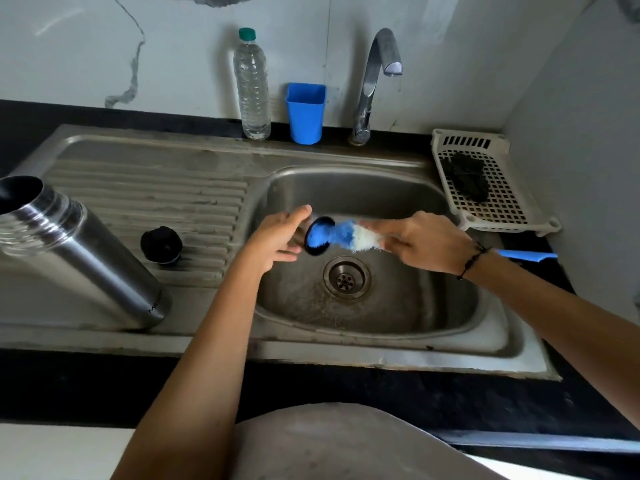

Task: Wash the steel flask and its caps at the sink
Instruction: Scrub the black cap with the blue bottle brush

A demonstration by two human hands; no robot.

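Steel sink (450,327) and ribbed drainboard (156,188) fill the middle of the frame, set in a dark counter below a pale marbled wall. At centre, over the basin, the left hand (277,237) holds a small round black cap (317,237) on edge, fingers curled round its rim, while the right hand (429,242) grips a brush (349,235) near its blue and white bristles, which push into the cap's hollow; the blue handle pokes out past the wrist at right. I judge the work to be at an early or middle stage: this cap is being scrubbed, a second black cap (161,244) sits on the drainboard at left, and the flask (79,251), smooth brushed steel, stands open-mouthed at the far left, with nothing showing whether either has been cleaned. No water runs from the curved tap (377,81). At the back stand a clear plastic bottle (252,84) and a blue cup (305,112); a white perforated tray (491,199) at right holds a dark scrubber (465,180).
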